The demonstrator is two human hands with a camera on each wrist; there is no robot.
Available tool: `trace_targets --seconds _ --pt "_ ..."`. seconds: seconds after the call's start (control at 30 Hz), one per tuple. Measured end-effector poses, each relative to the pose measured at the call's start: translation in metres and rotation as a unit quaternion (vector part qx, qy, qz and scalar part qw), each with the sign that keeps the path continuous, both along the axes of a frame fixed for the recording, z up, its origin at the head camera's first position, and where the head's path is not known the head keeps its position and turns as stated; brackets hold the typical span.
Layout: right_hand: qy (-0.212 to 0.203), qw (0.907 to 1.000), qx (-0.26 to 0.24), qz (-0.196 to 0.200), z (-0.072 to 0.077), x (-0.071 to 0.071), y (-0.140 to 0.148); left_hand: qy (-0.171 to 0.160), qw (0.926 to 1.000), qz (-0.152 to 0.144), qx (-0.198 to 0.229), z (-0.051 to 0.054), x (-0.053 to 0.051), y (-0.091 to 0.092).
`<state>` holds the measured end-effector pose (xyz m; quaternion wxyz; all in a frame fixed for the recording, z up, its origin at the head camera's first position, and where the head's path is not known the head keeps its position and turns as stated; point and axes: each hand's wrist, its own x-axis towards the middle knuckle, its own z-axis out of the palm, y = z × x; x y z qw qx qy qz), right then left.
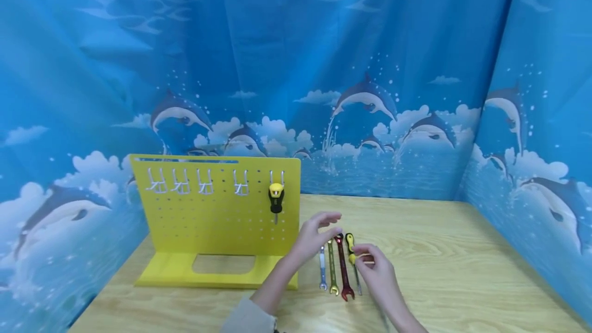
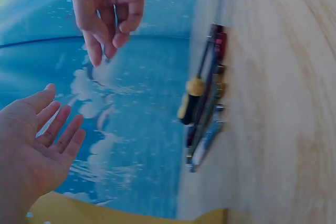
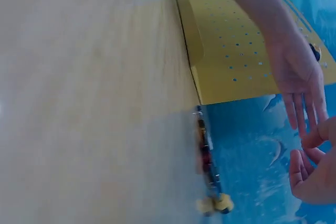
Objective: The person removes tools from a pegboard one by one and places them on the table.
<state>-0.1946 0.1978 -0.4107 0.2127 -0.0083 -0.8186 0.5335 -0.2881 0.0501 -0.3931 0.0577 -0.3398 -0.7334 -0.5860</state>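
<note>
My left hand (image 1: 314, 238) hovers over the table beside the pegboard's right edge, fingers extended and slightly bent. My right hand (image 1: 378, 274) is in the air to its right, fingers loosely curved; the wrist views show nothing held in either hand. Below them on the table lie a blue wrench (image 1: 322, 271), a yellow-green wrench (image 1: 332, 269), a red wrench (image 1: 343, 269) and a yellow-and-black screwdriver (image 1: 350, 243), side by side. A stubby yellow-and-black screwdriver (image 1: 276, 199) hangs from the rightmost hook of the yellow pegboard (image 1: 208, 225).
Several silver hooks (image 1: 205, 184) line the top of the pegboard to the left of the hung screwdriver. The board stands on the wood-grain table (image 1: 444, 261). A blue dolphin-print curtain (image 1: 277, 66) encloses the back and sides.
</note>
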Motion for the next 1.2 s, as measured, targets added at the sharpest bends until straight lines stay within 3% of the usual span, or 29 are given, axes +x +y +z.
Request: trace_targets --seconds 0.13,0.23,0.37,0.5,0.67,0.73,0.83,1.0,1.2 --pt "0.017 0.9993 0.017 0.03 0.015 -0.007 -0.015 0.024 0.9988 0.005 0.043 0.024 0.014 -0.015" --pt "0.02 0.9984 0.019 0.05 0.024 -0.012 -0.027 0.059 0.9949 0.014 0.081 0.048 0.027 -0.027" --pt "0.033 0.9959 0.023 0.081 0.033 -0.019 -0.044 0.138 0.9817 0.038 0.125 0.079 0.045 -0.045" --pt "0.049 0.9921 0.037 0.11 0.039 -0.028 -0.061 0.196 0.9657 0.085 0.148 0.096 0.053 -0.064" --pt "0.039 0.9881 0.043 0.142 0.044 -0.039 -0.082 0.2 0.9554 0.138 0.168 0.088 0.035 -0.09" --pt "0.036 0.9861 0.038 0.158 0.044 -0.043 -0.089 0.193 0.9542 0.162 0.161 0.082 0.025 -0.098" --pt "0.031 0.983 0.039 0.177 0.042 -0.049 -0.098 0.189 0.9537 0.196 0.127 0.079 0.019 -0.105" --pt "0.019 0.9807 0.039 0.19 0.037 -0.056 -0.113 0.19 0.9544 0.219 0.071 0.071 0.011 -0.104" --pt "0.032 0.9838 0.025 0.175 0.033 -0.065 -0.126 0.168 0.9564 0.231 0.062 0.062 0.003 -0.097"
